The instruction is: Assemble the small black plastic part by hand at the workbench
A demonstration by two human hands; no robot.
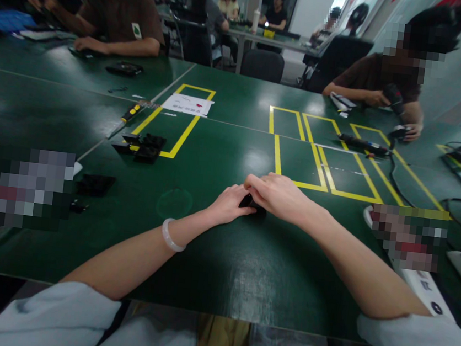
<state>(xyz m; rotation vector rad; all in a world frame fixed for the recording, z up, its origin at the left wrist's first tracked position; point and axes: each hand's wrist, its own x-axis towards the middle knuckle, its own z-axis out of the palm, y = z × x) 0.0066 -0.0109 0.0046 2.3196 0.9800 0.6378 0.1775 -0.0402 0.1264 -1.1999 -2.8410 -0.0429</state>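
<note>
Both my hands meet over a small black part (pixel 258 210) on the green table, just in front of the yellow tape boxes. My left hand (pixel 232 204), with a pale bangle (pixel 172 235) on its wrist, is closed round the part's left side, thumb along the near edge. From above, my right hand (pixel 278 196) bends over it with the fingers curled together on its top. Most of the black part is hidden by my fingers, so its exact kind does not show.
Left of my hands lie several black plastic pieces (pixel 148 147), a yellow-black screwdriver (pixel 131 112) and a paper sheet (pixel 188 105). A black electric screwdriver (pixel 362 145) with its cable lies right. Across the table, one person (pixel 119 16) works at left, another (pixel 395 75) at right.
</note>
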